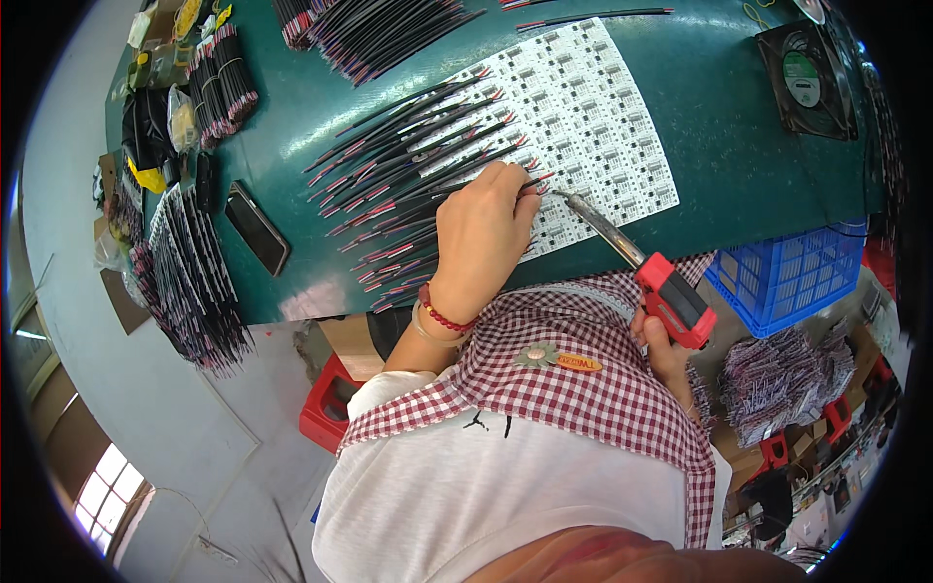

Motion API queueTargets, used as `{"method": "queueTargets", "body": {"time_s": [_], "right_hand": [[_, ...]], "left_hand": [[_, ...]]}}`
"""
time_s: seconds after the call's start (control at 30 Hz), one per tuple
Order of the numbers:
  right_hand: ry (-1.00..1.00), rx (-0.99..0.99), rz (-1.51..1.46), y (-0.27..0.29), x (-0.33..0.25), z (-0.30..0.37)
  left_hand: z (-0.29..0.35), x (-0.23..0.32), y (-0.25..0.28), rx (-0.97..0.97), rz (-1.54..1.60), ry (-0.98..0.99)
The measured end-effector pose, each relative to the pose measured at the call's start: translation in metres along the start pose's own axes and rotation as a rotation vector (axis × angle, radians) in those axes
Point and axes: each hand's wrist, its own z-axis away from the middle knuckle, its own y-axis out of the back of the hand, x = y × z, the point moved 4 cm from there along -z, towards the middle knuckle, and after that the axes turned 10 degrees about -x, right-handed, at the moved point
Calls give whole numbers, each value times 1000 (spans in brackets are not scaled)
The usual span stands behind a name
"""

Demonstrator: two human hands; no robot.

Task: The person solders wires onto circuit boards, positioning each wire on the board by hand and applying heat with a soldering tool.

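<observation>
A white panel of small circuit boards (607, 107) lies on the green table, with a row of black cables (374, 194) reaching onto its left part. Over the panel, my left hand (481, 233) is closed, thumb and fingers pinching a black cable whose red wire end (542, 179) pokes out past the fingertips. My right hand (665, 358) grips the red and black handle of a soldering iron (671, 296). The iron's metal tip points up and left, close to the held wire end; whether they touch I cannot tell.
Bundles of black cables (389, 29) lie at the far edge and at the left (222, 83). A phone (257, 228) rests left of the work, and a square fan (805, 80) stands at the far right. Below the table's right edge is a blue crate (782, 277).
</observation>
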Motion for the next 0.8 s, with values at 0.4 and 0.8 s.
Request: {"method": "queueTargets", "body": {"time_s": [0.4,0.8], "right_hand": [[37,-52,115,5,15,8],[113,31,-56,6,6,11]], "left_hand": [[1,2,0,-2,-48,-15],[11,9,6,-103,-58,-84]]}}
